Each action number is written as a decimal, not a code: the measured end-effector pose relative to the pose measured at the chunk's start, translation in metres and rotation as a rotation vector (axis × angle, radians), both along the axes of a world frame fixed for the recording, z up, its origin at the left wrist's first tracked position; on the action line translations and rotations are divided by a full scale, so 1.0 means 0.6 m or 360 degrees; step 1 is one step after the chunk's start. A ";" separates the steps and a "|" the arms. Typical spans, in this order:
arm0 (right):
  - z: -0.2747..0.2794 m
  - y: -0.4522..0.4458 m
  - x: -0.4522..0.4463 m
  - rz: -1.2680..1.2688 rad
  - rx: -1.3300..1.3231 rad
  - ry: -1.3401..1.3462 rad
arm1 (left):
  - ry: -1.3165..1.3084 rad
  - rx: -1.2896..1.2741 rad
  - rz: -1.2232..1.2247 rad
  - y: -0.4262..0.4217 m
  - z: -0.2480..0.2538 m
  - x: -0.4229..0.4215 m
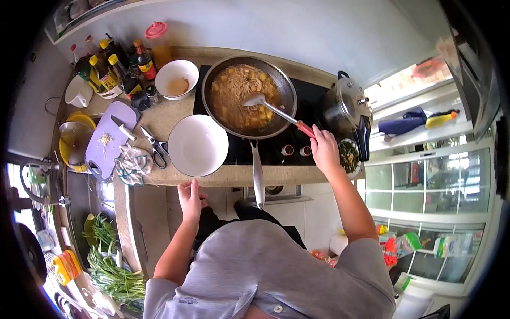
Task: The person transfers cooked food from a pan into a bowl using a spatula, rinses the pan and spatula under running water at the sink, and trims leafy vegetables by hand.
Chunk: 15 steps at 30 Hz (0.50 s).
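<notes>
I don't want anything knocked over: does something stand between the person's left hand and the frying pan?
Yes: the large white bowl lies on the straight line from the left hand to the frying pan. Toward the pan's handle, nothing visible stands in the way.

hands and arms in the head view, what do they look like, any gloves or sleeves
The left hand and right hand are ungloved, with no watch or bracelet showing; whether there are rings is too small to tell. Both forearms are uncovered below the loose, short grey sleeves of a grey shirt, which has a small dark marking, unreadable here, and a pale round button.
</notes>
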State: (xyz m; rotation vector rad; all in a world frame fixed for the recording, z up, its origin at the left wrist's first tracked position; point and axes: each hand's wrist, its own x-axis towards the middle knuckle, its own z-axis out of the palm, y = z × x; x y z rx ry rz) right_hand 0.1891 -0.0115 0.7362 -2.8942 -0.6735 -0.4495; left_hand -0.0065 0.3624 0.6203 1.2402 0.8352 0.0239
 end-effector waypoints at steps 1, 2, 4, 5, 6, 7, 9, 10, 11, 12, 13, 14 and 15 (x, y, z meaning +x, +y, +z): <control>-0.001 -0.001 -0.009 -0.0065 -0.0025 0.0019 | -0.0011 0.0047 -0.0047 0.005 -0.011 -0.010; -0.001 -0.002 -0.018 -0.0128 -0.0050 0.0036 | -0.0012 0.0039 -0.0074 0.014 -0.014 -0.020; 0.002 0.006 -0.042 -0.0161 -0.0012 0.0036 | 0.0056 0.0021 -0.0090 0.033 -0.008 -0.036; -0.004 0.006 -0.048 -0.0145 0.0028 -0.0005 | 0.0096 0.0063 -0.0110 0.046 -0.013 -0.043; -0.008 0.007 -0.053 -0.0126 0.0068 -0.0046 | 0.0103 0.0062 -0.0127 0.057 -0.017 -0.050; -0.012 0.009 -0.051 -0.0085 0.0029 -0.0129 | 0.0123 0.0103 -0.0135 0.067 -0.023 -0.056; -0.015 0.019 -0.038 -0.0148 -0.0019 0.0004 | 0.0109 0.0176 -0.0139 0.088 -0.039 -0.073; -0.014 0.025 -0.027 -0.0193 -0.0073 0.0122 | 0.0106 0.0184 -0.0135 0.097 -0.039 -0.078; -0.016 0.029 -0.016 -0.0142 0.0049 0.0107 | 0.0122 0.0196 -0.0127 0.102 -0.038 -0.082; -0.002 0.031 -0.014 -0.0125 0.0058 0.0101 | 0.0139 0.0209 -0.0112 0.107 -0.037 -0.088; 0.029 0.036 -0.014 -0.0009 0.0145 0.0104 | 0.0141 0.0266 -0.0084 0.113 -0.042 -0.096; 0.063 0.040 -0.012 0.0113 0.0230 0.0106 | 0.0138 0.0279 -0.0056 0.118 -0.048 -0.108; 0.096 0.038 -0.015 0.0178 0.0314 0.0036 | 0.0106 0.0284 0.0007 0.123 -0.054 -0.121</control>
